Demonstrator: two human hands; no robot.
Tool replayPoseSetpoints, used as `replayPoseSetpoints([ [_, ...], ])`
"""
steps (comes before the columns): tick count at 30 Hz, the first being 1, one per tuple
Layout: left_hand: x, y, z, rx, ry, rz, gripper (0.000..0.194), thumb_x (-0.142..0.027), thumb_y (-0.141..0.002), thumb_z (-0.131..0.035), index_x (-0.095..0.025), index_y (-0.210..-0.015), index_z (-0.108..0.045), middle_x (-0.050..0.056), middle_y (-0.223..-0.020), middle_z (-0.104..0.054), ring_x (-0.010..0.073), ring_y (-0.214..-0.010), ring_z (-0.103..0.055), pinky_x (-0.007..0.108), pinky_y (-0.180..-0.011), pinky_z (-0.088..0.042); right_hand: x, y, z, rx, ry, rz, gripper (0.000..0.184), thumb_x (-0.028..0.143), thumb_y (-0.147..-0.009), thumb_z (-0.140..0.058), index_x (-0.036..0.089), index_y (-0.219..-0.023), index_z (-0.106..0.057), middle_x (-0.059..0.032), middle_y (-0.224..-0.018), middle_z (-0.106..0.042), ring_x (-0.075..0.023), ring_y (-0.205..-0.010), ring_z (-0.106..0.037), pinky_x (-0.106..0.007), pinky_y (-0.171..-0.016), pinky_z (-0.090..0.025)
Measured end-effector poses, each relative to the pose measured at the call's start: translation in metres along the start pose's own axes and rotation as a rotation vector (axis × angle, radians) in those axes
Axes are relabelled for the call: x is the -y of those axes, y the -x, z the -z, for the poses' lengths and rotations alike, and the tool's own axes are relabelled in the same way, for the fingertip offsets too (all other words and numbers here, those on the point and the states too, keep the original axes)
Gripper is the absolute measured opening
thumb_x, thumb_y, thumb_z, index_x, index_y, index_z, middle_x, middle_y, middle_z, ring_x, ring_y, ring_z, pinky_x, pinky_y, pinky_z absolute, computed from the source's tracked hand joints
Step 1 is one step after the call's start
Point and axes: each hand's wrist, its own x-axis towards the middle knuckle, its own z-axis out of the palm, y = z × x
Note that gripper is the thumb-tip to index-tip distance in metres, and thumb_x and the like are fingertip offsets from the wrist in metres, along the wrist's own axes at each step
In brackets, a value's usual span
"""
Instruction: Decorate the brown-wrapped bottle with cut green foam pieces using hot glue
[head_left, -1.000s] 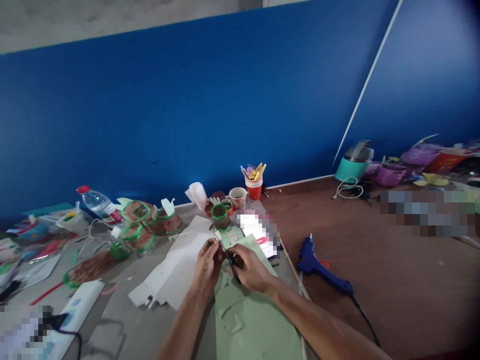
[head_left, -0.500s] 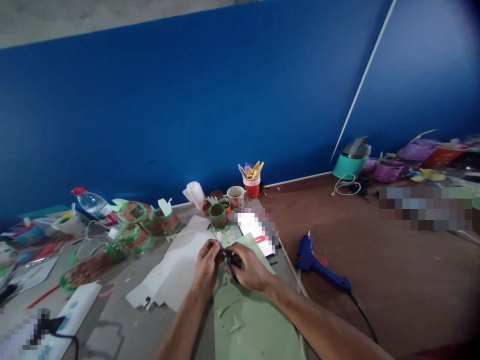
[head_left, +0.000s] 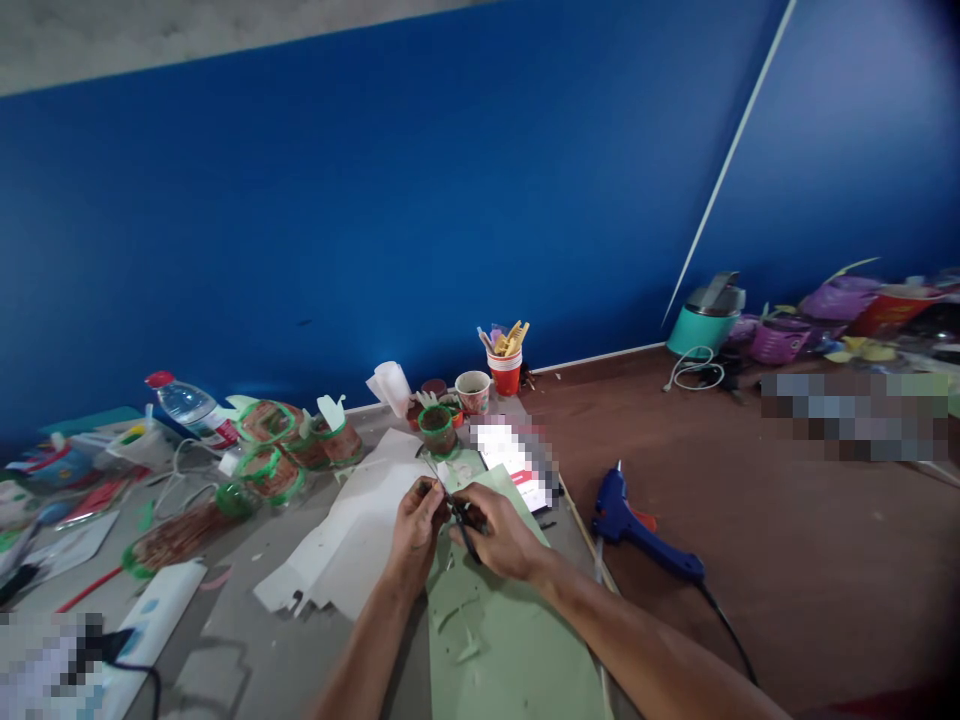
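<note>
My right hand is wrapped round a pair of black-handled scissors, their blades pointing up and to the left. Close against the blades, my left hand pinches something small and pale, mostly hidden by the fingers. Both hands are over the top end of a light green sheet, where a few cut scraps lie. Left of my left hand spreads a crumpled white sheet of paper. Just beyond my fingers stands a small brown pot with a green rim.
A blue glue gun lies to the right on the brown table. Beyond my hands are a phone, a paper cup and a red cup of plastic cutlery. Left are green-rimmed pots, a water bottle and a power strip.
The scissor blades look more closed and show more plainly past my left fingertips. The small pale piece has shifted slightly. Both hands stay in nearly the same place.
</note>
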Motion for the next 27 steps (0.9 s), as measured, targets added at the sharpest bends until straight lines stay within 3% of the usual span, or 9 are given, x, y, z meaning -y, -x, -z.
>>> replayPoseSetpoints([
  [6,0.0024,-0.0009,0.0041,0.022,-0.022,-0.01,0.036,-0.042,-0.064,-0.076,-0.018,-0.066,-0.05,-0.008,-0.056,-0.043,0.0073,-0.051,-0.039,0.02,-0.052,-0.032,0.0033,-0.0003,0.0002,0.0,-0.154,-0.078,0.023,0.015,-0.065,-0.065,0.018,-0.088,-0.067,-0.0012,-0.08,-0.06,-0.015,-0.069,-0.053,-0.024,-0.06,-0.041],
  [13,0.0033,-0.001,0.0072,0.091,-0.03,-0.021,0.035,-0.044,-0.07,-0.074,-0.018,-0.068,-0.051,-0.007,-0.056,-0.044,0.0079,-0.052,-0.038,0.021,-0.053,-0.032,0.0029,-0.0001,-0.0028,0.045,-0.495,-0.23,0.02,0.027,-0.066,-0.07,0.016,-0.082,-0.064,0.0073,-0.055,-0.045,-0.0077,-0.049,-0.036,-0.02,-0.045,-0.027],
  [27,-0.002,-0.0023,0.0035,0.013,0.124,-0.004,0.034,-0.041,-0.068,-0.076,-0.018,-0.068,-0.052,-0.009,-0.054,-0.04,0.0057,-0.048,-0.035,0.019,-0.051,-0.032,0.0049,-0.0028,0.002,0.098,-0.61,-0.311,0.038,0.042,-0.06,-0.078,0.015,-0.082,-0.063,0.006,-0.053,-0.051,-0.0078,-0.046,-0.045,-0.021,-0.047,-0.032],
])
